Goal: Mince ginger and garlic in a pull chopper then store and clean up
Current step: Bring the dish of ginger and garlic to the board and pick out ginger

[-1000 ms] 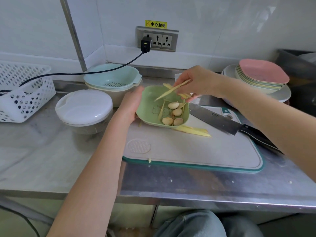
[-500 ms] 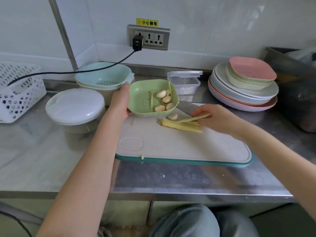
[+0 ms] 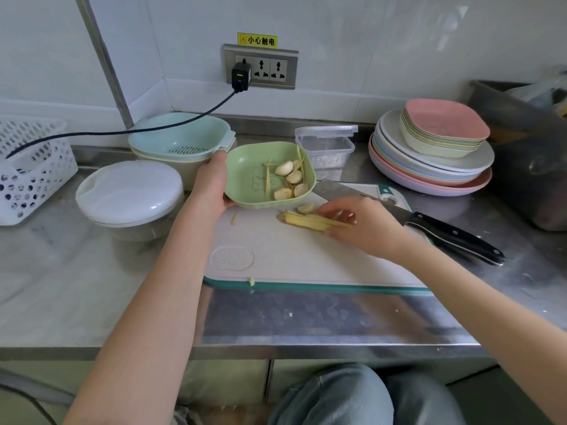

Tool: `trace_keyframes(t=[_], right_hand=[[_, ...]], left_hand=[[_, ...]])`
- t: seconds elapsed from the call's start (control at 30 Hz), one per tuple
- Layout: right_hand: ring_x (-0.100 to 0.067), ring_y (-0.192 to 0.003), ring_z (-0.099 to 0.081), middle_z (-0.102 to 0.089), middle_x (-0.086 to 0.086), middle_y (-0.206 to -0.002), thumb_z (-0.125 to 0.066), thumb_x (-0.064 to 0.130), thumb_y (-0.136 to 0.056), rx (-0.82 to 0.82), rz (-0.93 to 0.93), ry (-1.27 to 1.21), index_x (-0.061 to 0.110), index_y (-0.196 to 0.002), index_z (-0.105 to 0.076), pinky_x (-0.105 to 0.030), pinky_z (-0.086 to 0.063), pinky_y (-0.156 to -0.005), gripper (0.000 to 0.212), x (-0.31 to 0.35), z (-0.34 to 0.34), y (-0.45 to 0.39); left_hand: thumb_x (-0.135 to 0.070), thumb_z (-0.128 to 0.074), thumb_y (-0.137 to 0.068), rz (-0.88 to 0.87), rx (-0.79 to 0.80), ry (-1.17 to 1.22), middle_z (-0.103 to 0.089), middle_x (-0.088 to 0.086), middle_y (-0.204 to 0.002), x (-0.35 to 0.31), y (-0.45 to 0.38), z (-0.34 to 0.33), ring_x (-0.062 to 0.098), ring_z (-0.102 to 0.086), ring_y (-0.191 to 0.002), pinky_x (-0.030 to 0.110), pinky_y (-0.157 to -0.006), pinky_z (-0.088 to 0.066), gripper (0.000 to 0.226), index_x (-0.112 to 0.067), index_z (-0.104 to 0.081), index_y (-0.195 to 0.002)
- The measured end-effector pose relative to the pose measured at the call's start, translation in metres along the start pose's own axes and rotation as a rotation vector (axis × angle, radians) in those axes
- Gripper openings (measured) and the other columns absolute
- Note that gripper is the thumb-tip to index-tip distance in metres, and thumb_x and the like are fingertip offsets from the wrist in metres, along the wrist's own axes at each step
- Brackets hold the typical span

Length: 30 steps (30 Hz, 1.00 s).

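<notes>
I am gathering ginger strips (image 3: 310, 220) on the cutting board (image 3: 306, 259), right hand (image 3: 365, 228) pinching them, left hand (image 3: 211, 182) gripping the green dish (image 3: 242, 176) of garlic at the board's far edge; next, probably transferring them to the dish

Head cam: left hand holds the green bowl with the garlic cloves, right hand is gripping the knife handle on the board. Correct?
Not quite. In the head view the right hand is gathering the ginger strips on the cutting board; the knife lies untouched behind it. The rest stands: the left hand holds the green bowl with the garlic cloves.
</notes>
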State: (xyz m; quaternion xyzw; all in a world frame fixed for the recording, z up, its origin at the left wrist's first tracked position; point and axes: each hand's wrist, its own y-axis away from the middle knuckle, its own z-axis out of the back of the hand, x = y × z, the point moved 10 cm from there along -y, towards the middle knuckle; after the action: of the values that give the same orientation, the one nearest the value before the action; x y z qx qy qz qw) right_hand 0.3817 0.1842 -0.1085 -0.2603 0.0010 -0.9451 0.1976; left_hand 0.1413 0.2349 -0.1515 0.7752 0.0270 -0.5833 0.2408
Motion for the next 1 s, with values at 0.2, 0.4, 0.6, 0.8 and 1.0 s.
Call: trace_keyframes(t=[0.2, 0.4, 0.6, 0.8, 1.0], right_hand=[[-0.010, -0.093, -0.064, -0.071, 0.004, -0.099, -0.072, 0.009, -0.082, -0.003, -0.027, -0.166, 0.020, -0.109, -0.063, -0.009, -0.044, -0.082, 0.031, -0.008, 0.004, 0.000], [0.002, -0.078, -0.067, -0.073, 0.010, -0.083, -0.069, 0.008, -0.084, -0.164, -0.103, -0.440, 0.022, -0.093, -0.068, -0.012, -0.049, -0.073, 0.016, -0.011, 0.010, -0.008], [-0.005, -0.082, -0.067, -0.071, 0.005, -0.087, -0.056, 0.014, -0.093, -0.360, -0.086, -0.448, 0.015, -0.095, -0.066, -0.017, -0.052, -0.076, 0.010, -0.008, 0.028, -0.003], [-0.019, -0.051, -0.055, -0.065, -0.010, -0.074, -0.040, 0.037, -0.100, -0.065, -0.373, -0.549, 0.013, -0.110, -0.052, -0.029, -0.045, -0.048, 0.029, -0.004, 0.006, -0.016], [-0.014, -0.038, -0.046, -0.059, -0.014, -0.062, -0.033, 0.007, -0.097, -0.222, -0.342, -0.543, -0.003, -0.101, -0.055, -0.019, -0.036, -0.036, 0.024, -0.006, 0.012, -0.017]], left_hand=[[-0.038, -0.041, -0.099, -0.005, -0.010, -0.012, -0.065, 0.000, -0.085, 0.000, -0.001, -0.001, 0.018, -0.063, -0.072, 0.029, -0.050, -0.049, 0.029, -0.020, -0.058, -0.112], [-0.039, -0.041, -0.099, -0.009, -0.005, -0.010, -0.065, 0.000, -0.085, 0.000, -0.002, 0.000, 0.017, -0.063, -0.072, 0.030, -0.051, -0.049, 0.027, -0.021, -0.058, -0.110], [-0.040, -0.041, -0.099, -0.019, 0.000, -0.024, -0.065, 0.002, -0.085, 0.000, -0.002, -0.002, 0.018, -0.063, -0.072, 0.031, -0.055, -0.050, 0.026, -0.020, -0.057, -0.101], [-0.041, -0.042, -0.097, -0.042, 0.126, -0.053, -0.072, 0.004, -0.098, -0.001, 0.001, -0.019, 0.022, -0.069, -0.088, 0.035, -0.072, -0.057, 0.031, -0.021, -0.065, -0.102], [-0.056, -0.045, -0.094, -0.071, 0.369, 0.011, -0.074, 0.003, -0.095, -0.005, 0.013, -0.045, 0.022, -0.070, -0.092, 0.042, -0.078, -0.057, 0.043, -0.022, -0.068, -0.104]])
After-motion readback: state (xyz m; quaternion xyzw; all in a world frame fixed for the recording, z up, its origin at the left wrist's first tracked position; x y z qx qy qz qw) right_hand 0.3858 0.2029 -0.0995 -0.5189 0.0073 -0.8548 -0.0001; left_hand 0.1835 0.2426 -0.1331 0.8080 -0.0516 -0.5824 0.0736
